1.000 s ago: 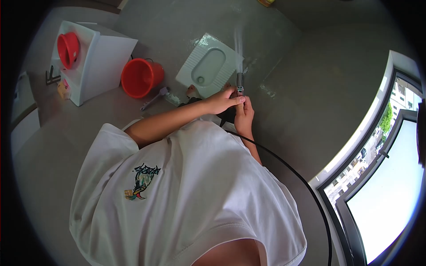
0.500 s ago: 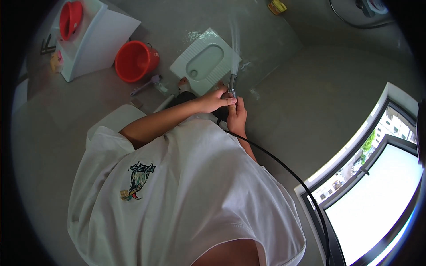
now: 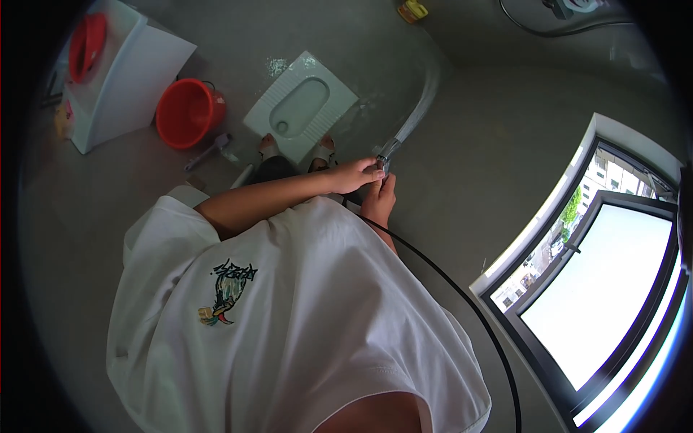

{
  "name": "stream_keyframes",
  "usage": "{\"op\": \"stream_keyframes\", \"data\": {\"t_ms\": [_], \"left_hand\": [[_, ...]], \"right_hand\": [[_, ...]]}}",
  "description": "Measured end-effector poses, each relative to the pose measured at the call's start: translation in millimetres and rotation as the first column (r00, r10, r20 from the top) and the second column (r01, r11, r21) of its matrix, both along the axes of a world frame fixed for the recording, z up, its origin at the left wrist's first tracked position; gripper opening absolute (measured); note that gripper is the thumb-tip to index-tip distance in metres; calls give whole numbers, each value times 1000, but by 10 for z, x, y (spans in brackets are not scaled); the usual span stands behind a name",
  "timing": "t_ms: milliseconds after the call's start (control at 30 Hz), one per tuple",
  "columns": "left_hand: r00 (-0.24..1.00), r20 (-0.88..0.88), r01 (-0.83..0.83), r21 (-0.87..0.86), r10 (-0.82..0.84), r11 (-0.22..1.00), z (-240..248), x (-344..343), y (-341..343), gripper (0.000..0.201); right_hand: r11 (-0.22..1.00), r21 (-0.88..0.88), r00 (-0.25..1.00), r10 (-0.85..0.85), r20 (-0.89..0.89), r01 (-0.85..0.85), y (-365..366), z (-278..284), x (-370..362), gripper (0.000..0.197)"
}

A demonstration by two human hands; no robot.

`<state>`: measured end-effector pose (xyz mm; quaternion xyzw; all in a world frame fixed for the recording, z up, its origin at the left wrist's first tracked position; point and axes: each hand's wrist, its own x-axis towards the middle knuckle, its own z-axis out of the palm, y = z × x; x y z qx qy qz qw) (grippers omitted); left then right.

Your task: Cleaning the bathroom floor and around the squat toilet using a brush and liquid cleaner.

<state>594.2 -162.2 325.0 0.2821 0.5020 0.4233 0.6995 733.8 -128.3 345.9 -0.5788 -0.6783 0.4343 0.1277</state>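
A silvery spray nozzle (image 3: 390,148) is in both my hands, tilted toward the far right. A stream of water (image 3: 421,108) shoots from its tip onto the floor near the corner of the wall. My left hand (image 3: 355,175) is closed around the nozzle's body from the left. Below it, my right hand (image 3: 379,202) wraps the lower part, and its fingers are partly hidden. From there a black hose (image 3: 440,271) curves past my right side. Beyond my feet lies a white squat toilet (image 3: 317,78) set in the grey floor.
At the left stand a red bucket (image 3: 184,115) and a white cabinet (image 3: 133,79) with a red basin (image 3: 88,47) on top. A purple-handled brush (image 3: 208,153) lies near the bucket. A yellow bottle (image 3: 413,11) sits far off. An open window (image 3: 599,281) is at the right.
The nozzle has tilted to the right, and its water stream has swung from beside the toilet toward the wall corner. The view has shifted, bringing both feet into sight.
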Motion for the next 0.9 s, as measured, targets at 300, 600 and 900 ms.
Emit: {"op": "stream_keyframes", "data": {"t_ms": [300,600,900], "left_hand": [[996,46,76,26,-77,997,40,-60,-105,36],[858,-46,503,276,-511,819,833,-411,-397,31],[785,-38,566,448,-618,692,818,-119,-389,39]], "right_hand": [[993,-22,993,-118,0,118,71,29,-37,43],[823,-477,897,83,-434,-307,229,-345,-64,39],[586,-575,780,170,-602,-571,382,-264,-469,32]]}}
